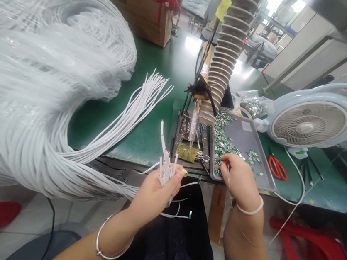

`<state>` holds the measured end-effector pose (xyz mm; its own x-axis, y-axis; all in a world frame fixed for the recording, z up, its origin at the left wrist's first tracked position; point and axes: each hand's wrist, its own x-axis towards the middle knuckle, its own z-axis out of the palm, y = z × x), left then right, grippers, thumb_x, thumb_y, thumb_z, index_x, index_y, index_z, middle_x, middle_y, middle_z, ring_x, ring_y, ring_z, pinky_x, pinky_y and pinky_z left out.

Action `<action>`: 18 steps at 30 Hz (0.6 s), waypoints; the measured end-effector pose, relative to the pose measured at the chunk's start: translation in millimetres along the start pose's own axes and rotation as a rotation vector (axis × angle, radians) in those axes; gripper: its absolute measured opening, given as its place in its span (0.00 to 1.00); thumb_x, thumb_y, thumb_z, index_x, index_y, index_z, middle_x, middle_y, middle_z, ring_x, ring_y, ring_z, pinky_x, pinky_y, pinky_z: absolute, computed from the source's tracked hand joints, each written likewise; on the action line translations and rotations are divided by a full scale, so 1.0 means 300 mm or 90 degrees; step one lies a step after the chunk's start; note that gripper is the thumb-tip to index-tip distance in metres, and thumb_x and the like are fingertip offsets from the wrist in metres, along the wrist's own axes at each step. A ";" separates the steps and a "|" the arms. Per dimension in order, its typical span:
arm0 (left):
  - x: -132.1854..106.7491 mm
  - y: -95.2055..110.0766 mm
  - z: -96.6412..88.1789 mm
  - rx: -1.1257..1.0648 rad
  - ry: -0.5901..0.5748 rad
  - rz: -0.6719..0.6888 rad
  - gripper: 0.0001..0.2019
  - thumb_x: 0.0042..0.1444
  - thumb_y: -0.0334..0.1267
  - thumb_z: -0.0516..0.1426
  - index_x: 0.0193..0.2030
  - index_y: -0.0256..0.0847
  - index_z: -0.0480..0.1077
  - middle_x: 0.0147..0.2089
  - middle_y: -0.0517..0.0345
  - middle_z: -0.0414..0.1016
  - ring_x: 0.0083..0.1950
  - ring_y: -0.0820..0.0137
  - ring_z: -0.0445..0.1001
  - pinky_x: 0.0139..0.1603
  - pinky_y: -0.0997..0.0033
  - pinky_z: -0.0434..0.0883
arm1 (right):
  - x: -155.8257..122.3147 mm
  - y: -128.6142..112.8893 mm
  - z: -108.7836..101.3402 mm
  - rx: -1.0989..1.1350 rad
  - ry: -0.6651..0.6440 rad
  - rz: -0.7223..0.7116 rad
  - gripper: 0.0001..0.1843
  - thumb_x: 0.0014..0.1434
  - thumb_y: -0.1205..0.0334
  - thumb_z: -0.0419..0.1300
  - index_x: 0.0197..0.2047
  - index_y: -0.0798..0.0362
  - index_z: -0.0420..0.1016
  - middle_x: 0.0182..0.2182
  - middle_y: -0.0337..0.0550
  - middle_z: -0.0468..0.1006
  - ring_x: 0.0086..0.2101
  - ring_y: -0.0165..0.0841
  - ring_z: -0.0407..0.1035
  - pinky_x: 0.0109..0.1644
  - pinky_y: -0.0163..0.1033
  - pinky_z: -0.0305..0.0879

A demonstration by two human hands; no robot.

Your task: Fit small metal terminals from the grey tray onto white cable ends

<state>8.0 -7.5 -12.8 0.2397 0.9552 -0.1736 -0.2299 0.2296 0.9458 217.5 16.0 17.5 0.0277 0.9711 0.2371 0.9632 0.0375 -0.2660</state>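
My left hand (157, 190) is closed around a bunch of white cables (166, 166), whose stripped ends with reddish tips point up. Something yellow, perhaps a finger cot, shows at its fingertips. A few cables hang below it, one ending in a small green circuit board (190, 215). Over the near left edge of the grey tray (265, 167), my right hand (238, 177) pinches a thin solder wire (229, 184) that trails down along the forearm. Small green circuit boards (222, 142) with metal connectors lie around its fingertips; whether it also grips one is hidden.
A soldering iron (195, 116) is fixed tip down above a yellowish sponge (186, 152), beside a ribbed exhaust hose (233, 49). Coiled white cables in plastic (58, 71) fill the left. Red-handled pliers (277, 167) and a fan (312, 120) stand right. A cardboard box (136, 13) is behind.
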 end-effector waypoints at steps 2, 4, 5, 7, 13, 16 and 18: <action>0.006 -0.006 0.001 -0.023 0.006 0.002 0.08 0.56 0.42 0.55 0.37 0.39 0.67 0.19 0.67 0.60 0.22 0.76 0.59 0.25 0.74 0.58 | -0.001 -0.001 0.003 -0.001 0.017 -0.013 0.09 0.54 0.67 0.51 0.35 0.54 0.72 0.29 0.45 0.75 0.29 0.35 0.68 0.34 0.40 0.61; 0.011 -0.010 0.003 -0.044 0.008 0.004 0.08 0.56 0.41 0.55 0.37 0.39 0.67 0.18 0.68 0.60 0.21 0.77 0.58 0.25 0.75 0.57 | -0.005 -0.006 0.003 0.022 0.061 -0.025 0.09 0.55 0.67 0.50 0.36 0.55 0.71 0.30 0.46 0.74 0.30 0.35 0.67 0.35 0.40 0.62; 0.013 -0.010 0.005 -0.055 0.006 0.004 0.08 0.56 0.41 0.55 0.37 0.38 0.68 0.18 0.68 0.59 0.21 0.77 0.58 0.24 0.75 0.56 | -0.008 -0.012 0.001 0.043 0.093 -0.034 0.09 0.56 0.67 0.49 0.36 0.55 0.70 0.30 0.46 0.73 0.31 0.35 0.67 0.35 0.40 0.62; 0.015 -0.008 0.010 -0.083 0.000 0.000 0.08 0.56 0.41 0.56 0.36 0.38 0.67 0.18 0.69 0.57 0.20 0.79 0.55 0.23 0.76 0.54 | -0.022 -0.034 -0.002 0.109 0.155 -0.057 0.08 0.58 0.67 0.48 0.36 0.55 0.68 0.29 0.45 0.71 0.31 0.34 0.66 0.36 0.40 0.63; 0.015 0.012 0.028 -0.130 0.000 -0.038 0.10 0.53 0.42 0.57 0.37 0.37 0.67 0.16 0.71 0.52 0.18 0.81 0.49 0.19 0.79 0.47 | -0.091 -0.138 0.015 0.398 0.111 -0.080 0.05 0.60 0.67 0.50 0.39 0.51 0.66 0.26 0.36 0.67 0.24 0.27 0.65 0.31 0.36 0.64; 0.015 0.021 0.031 -0.130 -0.025 -0.038 0.09 0.55 0.41 0.56 0.37 0.37 0.66 0.16 0.72 0.52 0.18 0.81 0.48 0.19 0.78 0.47 | -0.110 -0.176 0.042 0.456 0.087 -0.090 0.04 0.60 0.66 0.52 0.39 0.51 0.65 0.26 0.36 0.67 0.24 0.27 0.66 0.30 0.35 0.64; 0.015 0.025 0.030 -0.129 -0.045 -0.037 0.08 0.56 0.40 0.55 0.37 0.37 0.66 0.16 0.72 0.51 0.18 0.81 0.46 0.19 0.78 0.46 | -0.114 -0.192 0.058 0.475 0.082 -0.095 0.03 0.60 0.66 0.52 0.38 0.51 0.66 0.27 0.36 0.67 0.25 0.27 0.66 0.30 0.35 0.64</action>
<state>15.9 -3.2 -3.9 0.3215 0.9256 -0.1999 -0.3966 0.3233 0.8592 156.4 -15.1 8.4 -0.0138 0.9096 0.4152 0.5248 0.3600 -0.7714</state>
